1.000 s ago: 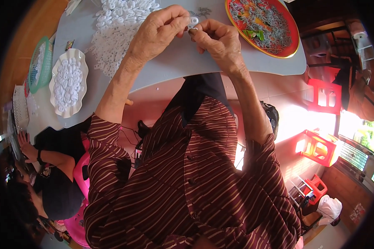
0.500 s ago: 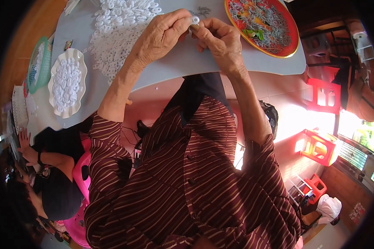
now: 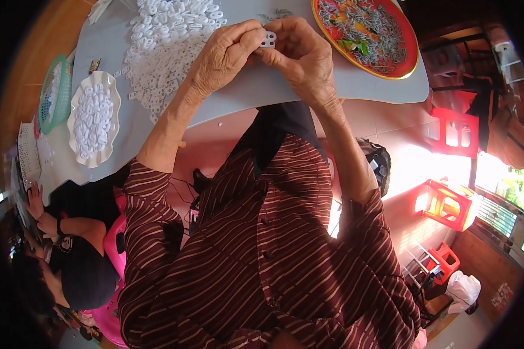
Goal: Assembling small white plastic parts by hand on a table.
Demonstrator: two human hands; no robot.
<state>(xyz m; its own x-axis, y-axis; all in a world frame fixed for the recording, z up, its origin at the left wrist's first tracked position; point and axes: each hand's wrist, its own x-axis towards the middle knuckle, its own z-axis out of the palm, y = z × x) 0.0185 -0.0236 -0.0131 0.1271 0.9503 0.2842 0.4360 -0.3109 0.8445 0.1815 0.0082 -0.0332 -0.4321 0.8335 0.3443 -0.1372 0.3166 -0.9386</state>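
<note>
Both hands meet above the near part of the grey table. My left hand [image 3: 228, 53] pinches a small white plastic piece with several round holes [image 3: 268, 39] between thumb and fingers. My right hand [image 3: 301, 57] curls round the same piece from the other side, its thumb at the lower edge and its forefinger at the upper; its other fingertips are partly hidden. Left of the hands spreads a heap of white plastic pieces [image 3: 166, 61], rounded ones farther off and flat holed ones nearer. Right of them lies a red plate [image 3: 411, 61] of small grey metal parts, probably screws or nails.
A wavy-edged white dish [image 3: 116, 110] with white pieces and a green basket [image 3: 66, 87] stand at the table's left. Several grey parts lie beyond my hands. Another person's arm [image 3: 78, 225] is at lower left. Red stools [image 3: 448, 203] stand on the floor at right.
The white piece has been turned, so its flat face with several holes shows instead of a rounded end with one hole. My right hand has shifted slightly left, its thumb lower.
</note>
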